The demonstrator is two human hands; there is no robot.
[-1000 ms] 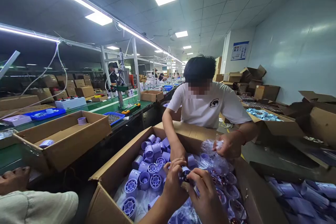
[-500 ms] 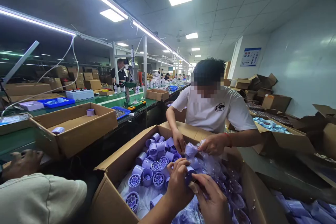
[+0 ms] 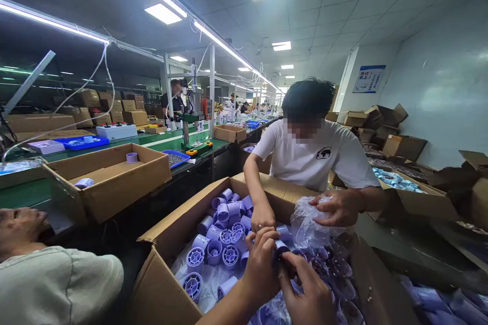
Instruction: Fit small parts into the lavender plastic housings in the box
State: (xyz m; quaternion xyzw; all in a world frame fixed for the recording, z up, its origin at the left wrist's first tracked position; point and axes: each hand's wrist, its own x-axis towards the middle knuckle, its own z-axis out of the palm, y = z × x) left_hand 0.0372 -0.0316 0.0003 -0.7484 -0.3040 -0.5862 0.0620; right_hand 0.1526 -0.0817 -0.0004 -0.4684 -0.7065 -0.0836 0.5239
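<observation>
One purple cup (image 3: 281,247) sits between the wearer's two hands, above the large open cardboard box (image 3: 163,282): the left hand (image 3: 263,264) wraps its side, while the right hand (image 3: 308,287) pinches at the near rim; whether a small part is also held there is hidden. The cup looks like moulded plastic, so it should be light and stiff, smooth enough to slip a little, and not very fragile; the round side wall seems the best hold, leaving the rim free. Inside the box, loose purple cups (image 3: 214,252) overlap too much for an exact count, but at least five show spoked ends. Two more lie in the smaller carton (image 3: 125,190) on the green surface (image 3: 23,190). A co-worker opposite grasps clear plastic wrap (image 3: 309,218).
</observation>
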